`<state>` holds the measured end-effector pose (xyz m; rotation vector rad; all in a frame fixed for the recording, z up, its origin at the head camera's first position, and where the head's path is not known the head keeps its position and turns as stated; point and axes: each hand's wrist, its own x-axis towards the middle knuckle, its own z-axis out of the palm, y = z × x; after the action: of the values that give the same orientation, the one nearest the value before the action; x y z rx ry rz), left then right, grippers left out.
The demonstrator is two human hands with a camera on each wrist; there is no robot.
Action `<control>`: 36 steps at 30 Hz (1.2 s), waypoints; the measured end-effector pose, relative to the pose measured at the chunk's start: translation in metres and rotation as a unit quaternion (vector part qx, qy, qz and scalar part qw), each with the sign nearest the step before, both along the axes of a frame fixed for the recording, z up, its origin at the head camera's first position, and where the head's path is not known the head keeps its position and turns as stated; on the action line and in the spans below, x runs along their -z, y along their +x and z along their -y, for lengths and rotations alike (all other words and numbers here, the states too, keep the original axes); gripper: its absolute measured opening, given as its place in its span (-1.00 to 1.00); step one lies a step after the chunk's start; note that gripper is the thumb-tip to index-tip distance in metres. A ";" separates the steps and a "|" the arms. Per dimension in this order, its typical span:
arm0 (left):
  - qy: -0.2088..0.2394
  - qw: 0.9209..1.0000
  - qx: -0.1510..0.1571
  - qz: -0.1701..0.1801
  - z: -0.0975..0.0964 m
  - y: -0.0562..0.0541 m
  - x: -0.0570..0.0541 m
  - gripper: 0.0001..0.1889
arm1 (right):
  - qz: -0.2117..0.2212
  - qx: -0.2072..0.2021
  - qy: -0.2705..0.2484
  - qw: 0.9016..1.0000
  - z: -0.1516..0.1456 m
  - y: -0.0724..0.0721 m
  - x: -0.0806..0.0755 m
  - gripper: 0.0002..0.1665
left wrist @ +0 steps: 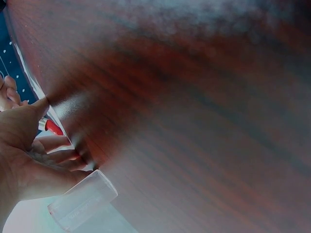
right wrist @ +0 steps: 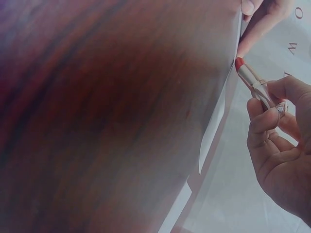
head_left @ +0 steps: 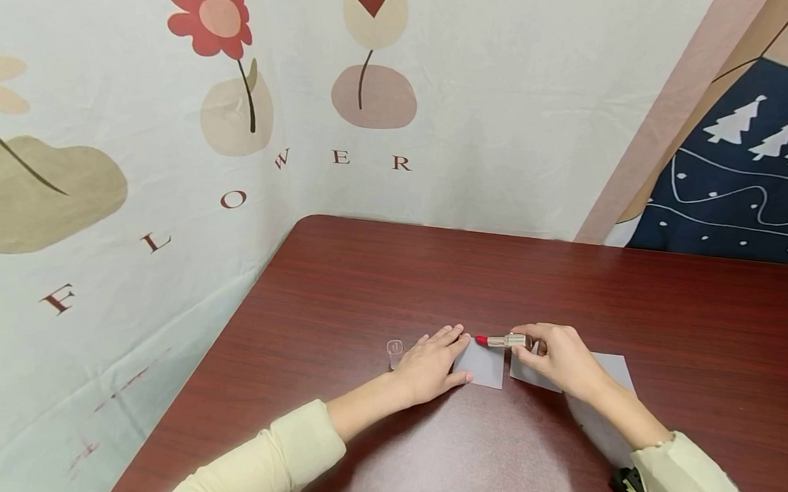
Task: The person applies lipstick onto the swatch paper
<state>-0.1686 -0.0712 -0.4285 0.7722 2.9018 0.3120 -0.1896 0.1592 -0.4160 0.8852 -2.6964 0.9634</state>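
Observation:
A lipstick point(head_left: 500, 341) with its red tip extended is pinched between the thumb and fingers of my right hand point(head_left: 568, 357). Its tip points left, at the upper edge of a small pale paper point(head_left: 487, 368). My left hand point(head_left: 427, 366) rests across the left side of that paper, fingers extended and thumb spread. In the right wrist view the red lipstick point(right wrist: 252, 78) tip is close to the left fingers; whether it touches the paper I cannot tell. Just left of my left hand stands a clear cap point(left wrist: 83, 200), partly hidden by the hand in the head view.
A second pale paper point(head_left: 611, 362) lies partly beneath my right hand and forearm. Both papers are on a dark red wooden table point(head_left: 433, 272). Behind it hangs a white cloth point(head_left: 512, 132) printed with flowers. A black device point(head_left: 627, 483) sits by the right cuff.

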 end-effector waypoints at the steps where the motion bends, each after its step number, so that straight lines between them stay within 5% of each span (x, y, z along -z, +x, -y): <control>1: 0.000 1.000 0.000 0.000 0.000 0.000 0.000 -0.33 | 0.000 0.000 0.001 1.000 0.000 0.000 0.000 -0.79; 36: 0.034 0.999 -0.011 0.012 0.001 -0.001 -0.002 -0.33 | 0.006 0.008 0.011 1.000 0.006 -0.001 -0.001 -0.81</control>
<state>-0.1701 -0.0723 -0.4261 0.7417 2.8920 0.4206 -0.1903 0.1532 -0.4148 0.8636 -2.7249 0.9392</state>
